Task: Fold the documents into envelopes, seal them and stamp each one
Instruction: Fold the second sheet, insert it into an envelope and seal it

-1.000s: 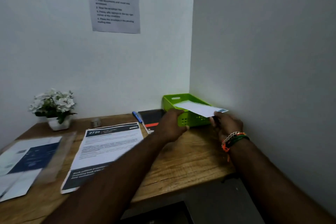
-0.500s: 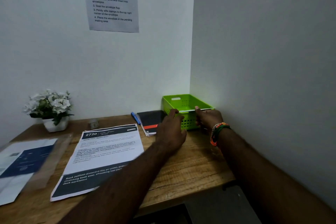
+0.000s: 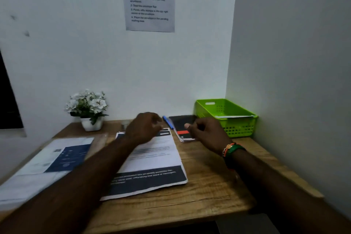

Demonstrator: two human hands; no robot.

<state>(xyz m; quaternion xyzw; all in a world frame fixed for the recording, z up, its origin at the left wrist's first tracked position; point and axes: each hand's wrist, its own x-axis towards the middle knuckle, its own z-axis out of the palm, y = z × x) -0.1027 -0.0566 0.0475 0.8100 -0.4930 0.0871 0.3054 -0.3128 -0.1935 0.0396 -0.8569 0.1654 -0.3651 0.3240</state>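
Observation:
A white envelope [image 3: 234, 116] lies inside the green basket [image 3: 239, 126] in the desk's back right corner. A printed document [image 3: 155, 159] with dark bands lies flat in the middle of the desk. My left hand [image 3: 144, 127] hovers over the document's top edge, fingers loosely curled, holding nothing. My right hand [image 3: 207, 132] hangs beside the basket, over a dark booklet with a red stripe [image 3: 183, 126], also loosely curled and empty. A blue pen [image 3: 168, 121] lies between the hands.
More papers with a dark blue panel [image 3: 57, 157] lie under a clear sleeve at the left. A white flower pot [image 3: 89, 112] stands at the back left. An instruction sheet [image 3: 150, 0] hangs on the wall. Walls close in behind and to the right of the wooden desk [image 3: 209, 186].
The envelope went from both hands into the green basket and was let go. Both hands have pulled back to the left, away from the basket.

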